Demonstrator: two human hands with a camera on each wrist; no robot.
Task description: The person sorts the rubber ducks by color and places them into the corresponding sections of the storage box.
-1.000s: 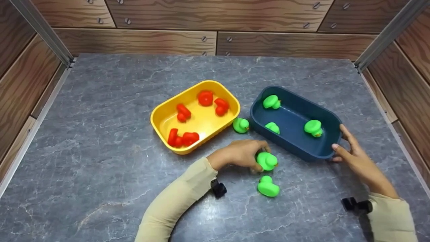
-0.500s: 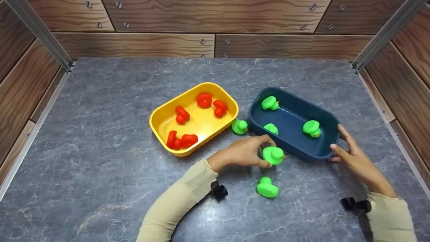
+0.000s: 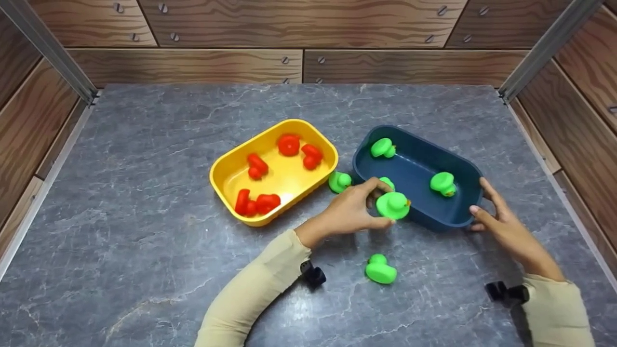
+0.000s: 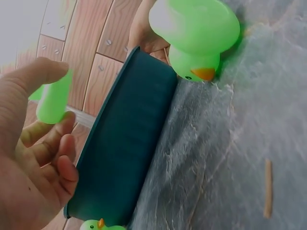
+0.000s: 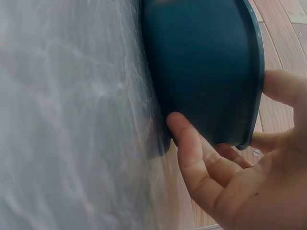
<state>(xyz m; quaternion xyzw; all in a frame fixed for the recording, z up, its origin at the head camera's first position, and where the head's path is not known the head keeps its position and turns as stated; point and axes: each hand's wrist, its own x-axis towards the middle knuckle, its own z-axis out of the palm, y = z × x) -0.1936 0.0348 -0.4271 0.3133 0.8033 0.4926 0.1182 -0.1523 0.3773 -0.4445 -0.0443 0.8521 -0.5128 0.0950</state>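
My left hand (image 3: 354,212) pinches a green rubber duck (image 3: 394,206) between thumb and fingers, raised beside the near long side of the dark blue bin (image 3: 409,174). In the left wrist view, this held duck (image 4: 53,103) is off the table and partly covered by the hand. My right hand (image 3: 511,231) grips the bin's right end; the right wrist view has the thumb at the rim and fingertips (image 5: 178,122) against the outer wall. Inside the bin lie green ducks (image 3: 442,184), one partly hidden by my left hand.
A yellow bin (image 3: 287,180) with several red ducks (image 3: 288,144) stands left of the blue one. One green duck (image 3: 339,182) sits between the bins, another (image 3: 381,271) on the grey marbled table nearer me. Wood-patterned panels (image 3: 183,66) border the table.
My left hand has lifted the green duck from the table and carried it away from me toward the blue bin. The right hand stays at the bin's end.
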